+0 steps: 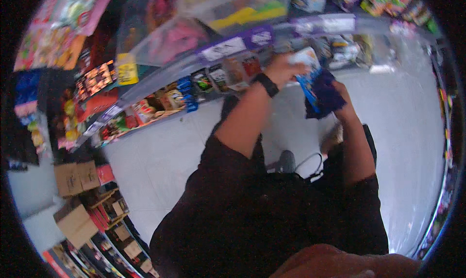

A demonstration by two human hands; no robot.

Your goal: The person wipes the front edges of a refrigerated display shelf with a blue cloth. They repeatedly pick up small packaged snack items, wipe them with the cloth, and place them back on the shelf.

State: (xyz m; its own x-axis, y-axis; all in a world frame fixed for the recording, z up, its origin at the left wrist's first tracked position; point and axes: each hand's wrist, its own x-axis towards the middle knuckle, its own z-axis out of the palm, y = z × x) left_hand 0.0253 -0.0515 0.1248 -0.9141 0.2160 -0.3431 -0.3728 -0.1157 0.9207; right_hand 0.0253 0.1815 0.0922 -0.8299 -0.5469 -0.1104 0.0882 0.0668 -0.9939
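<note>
My left hand [285, 70], with a black band at the wrist, grips a white and light-blue packet [308, 61]; blur hides its details. To its right, my right hand [340, 94] holds a dark blue cloth-like item [322, 94], which overlaps the packet's lower right side. Both hands are raised in front of a store shelf with a purple and clear price rail [233, 45]. Small packaged goods [218, 76] stand on the level beneath the rail, left of my left hand.
Clear plastic bins [240, 14] hold colourful goods above the rail. Stocked shelves and cardboard boxes [76, 225] stand at the lower left. Pale floor [156, 161] shows between the shelves, and a shoe [287, 161] is below my hands. Another display edge [446, 132] curves along the right.
</note>
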